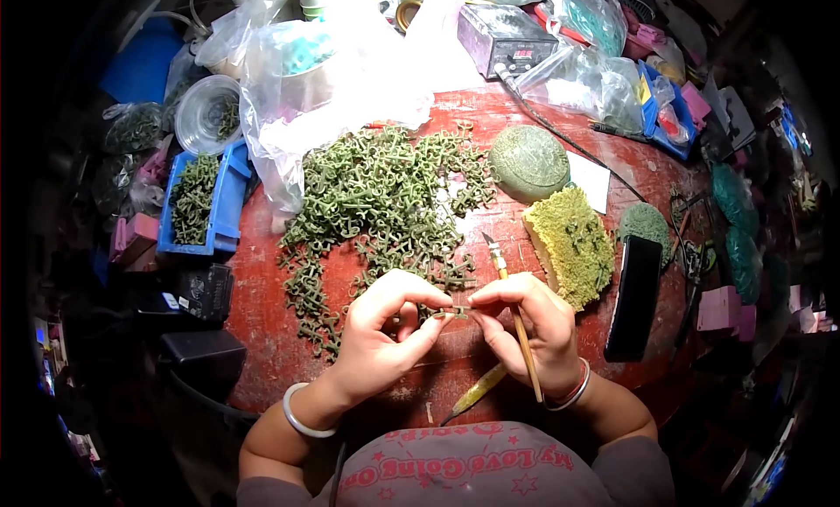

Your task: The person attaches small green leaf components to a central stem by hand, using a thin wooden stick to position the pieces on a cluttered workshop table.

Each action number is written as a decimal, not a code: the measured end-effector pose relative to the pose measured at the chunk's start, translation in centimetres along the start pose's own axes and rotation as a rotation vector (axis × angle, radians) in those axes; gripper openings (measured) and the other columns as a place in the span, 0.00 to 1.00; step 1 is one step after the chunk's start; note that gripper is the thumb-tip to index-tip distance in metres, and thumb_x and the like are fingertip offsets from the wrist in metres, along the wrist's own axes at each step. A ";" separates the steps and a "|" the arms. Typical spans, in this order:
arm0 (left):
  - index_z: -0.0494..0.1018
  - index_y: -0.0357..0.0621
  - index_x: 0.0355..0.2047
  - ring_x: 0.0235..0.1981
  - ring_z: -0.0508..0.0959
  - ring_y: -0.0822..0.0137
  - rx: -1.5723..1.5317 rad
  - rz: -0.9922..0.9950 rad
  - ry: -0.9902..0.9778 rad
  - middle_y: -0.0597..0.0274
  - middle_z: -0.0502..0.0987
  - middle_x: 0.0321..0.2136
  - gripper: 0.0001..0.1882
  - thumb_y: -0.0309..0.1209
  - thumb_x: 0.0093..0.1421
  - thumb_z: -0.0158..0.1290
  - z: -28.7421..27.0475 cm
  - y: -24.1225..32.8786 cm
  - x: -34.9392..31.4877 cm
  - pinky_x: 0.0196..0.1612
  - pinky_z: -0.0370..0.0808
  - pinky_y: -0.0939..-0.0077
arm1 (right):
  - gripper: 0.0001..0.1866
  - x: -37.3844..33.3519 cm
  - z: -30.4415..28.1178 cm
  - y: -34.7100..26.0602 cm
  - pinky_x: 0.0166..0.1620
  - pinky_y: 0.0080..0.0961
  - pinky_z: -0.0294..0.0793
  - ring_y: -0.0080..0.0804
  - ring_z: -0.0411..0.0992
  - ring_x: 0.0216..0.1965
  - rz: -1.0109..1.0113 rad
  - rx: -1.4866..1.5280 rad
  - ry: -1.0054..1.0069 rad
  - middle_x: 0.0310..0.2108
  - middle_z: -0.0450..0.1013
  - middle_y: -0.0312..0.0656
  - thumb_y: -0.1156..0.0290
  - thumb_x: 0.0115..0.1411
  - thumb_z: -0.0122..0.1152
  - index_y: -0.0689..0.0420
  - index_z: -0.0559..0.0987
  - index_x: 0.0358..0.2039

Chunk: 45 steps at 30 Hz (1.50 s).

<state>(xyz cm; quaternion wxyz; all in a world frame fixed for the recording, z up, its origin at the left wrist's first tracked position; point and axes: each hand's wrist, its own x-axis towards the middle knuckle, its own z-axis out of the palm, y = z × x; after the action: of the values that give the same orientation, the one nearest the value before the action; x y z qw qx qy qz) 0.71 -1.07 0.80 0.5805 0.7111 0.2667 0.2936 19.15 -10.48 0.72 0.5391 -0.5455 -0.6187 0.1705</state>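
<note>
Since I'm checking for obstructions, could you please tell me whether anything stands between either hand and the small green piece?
Nothing visible does: the left hand and right hand both hold the small green piece directly. The slender brown-handled tool lies across the right hand, to the right of the small green piece.

Pink txt (455, 463) on gry shirt (437, 494); red nos. (523, 55) on box displ (531, 56).

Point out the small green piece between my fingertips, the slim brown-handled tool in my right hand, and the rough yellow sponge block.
Small green piece (461, 312): head view, its middle.
Slim brown-handled tool (525, 343): head view, its brown handle.
Rough yellow sponge block (567, 260): head view, its upper face.
</note>
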 end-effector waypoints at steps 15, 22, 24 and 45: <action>0.79 0.42 0.38 0.25 0.65 0.86 -0.254 -0.096 -0.069 0.70 0.76 0.35 0.08 0.19 0.58 0.61 -0.5 -0.9 -0.2 0.26 0.59 0.88 | 0.21 0.1 -1.0 -0.3 0.37 0.24 0.72 0.30 0.73 0.30 0.087 0.267 -0.040 0.32 0.75 0.43 0.58 0.68 0.53 0.63 0.74 0.51; 0.79 0.42 0.37 0.25 0.65 0.85 -0.220 -0.029 -0.051 0.71 0.76 0.34 0.08 0.19 0.57 0.62 -0.6 -0.9 0.0 0.27 0.60 0.87 | 0.08 0.1 -1.2 -1.2 0.29 0.26 0.71 0.34 0.73 0.24 -0.074 0.133 0.021 0.29 0.78 0.45 0.84 0.57 0.61 0.67 0.81 0.38; 0.79 0.43 0.37 0.25 0.65 0.84 -0.208 -0.026 -0.055 0.70 0.76 0.33 0.08 0.19 0.57 0.62 -0.6 -0.8 0.1 0.27 0.60 0.87 | 0.08 0.1 -1.2 -1.2 0.28 0.26 0.70 0.34 0.73 0.24 -0.082 0.122 0.015 0.29 0.78 0.45 0.84 0.57 0.62 0.67 0.81 0.38; 0.79 0.41 0.38 0.26 0.66 0.84 -0.242 -0.067 -0.077 0.71 0.75 0.31 0.07 0.20 0.58 0.62 -0.6 -0.4 0.2 0.29 0.62 0.87 | 0.09 0.0 -1.2 -1.3 0.29 0.25 0.72 0.33 0.73 0.26 -0.158 0.000 0.001 0.29 0.77 0.43 0.82 0.57 0.65 0.65 0.81 0.40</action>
<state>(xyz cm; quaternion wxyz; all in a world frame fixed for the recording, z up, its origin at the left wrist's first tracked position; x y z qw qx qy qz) 0.45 -0.45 0.51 0.6812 0.6375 0.2304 0.2767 19.54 -11.34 2.20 0.5512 -0.4950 -0.6596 0.1269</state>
